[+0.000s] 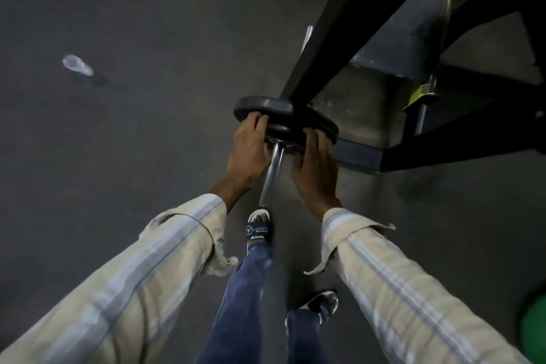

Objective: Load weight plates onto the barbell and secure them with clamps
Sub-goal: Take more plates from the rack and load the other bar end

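Observation:
A black weight plate (266, 106) sits on the shiny steel barbell sleeve (272, 171), which points toward me. A smaller dark plate (283, 130) lies against its near face. My left hand (248, 151) grips the plates' left edge, fingers curled over the rim. My right hand (314, 162) holds the right edge the same way. The sleeve's bare end sticks out between my wrists. No clamp is visible.
A black rack frame (325, 38) with yellow-green marks (419, 94) rises behind the plates at upper right. A clear plastic bottle (77, 65) lies on the dark floor at left. A green object (534, 328) shows at the lower right edge. My sandalled feet (259, 227) stand below the sleeve.

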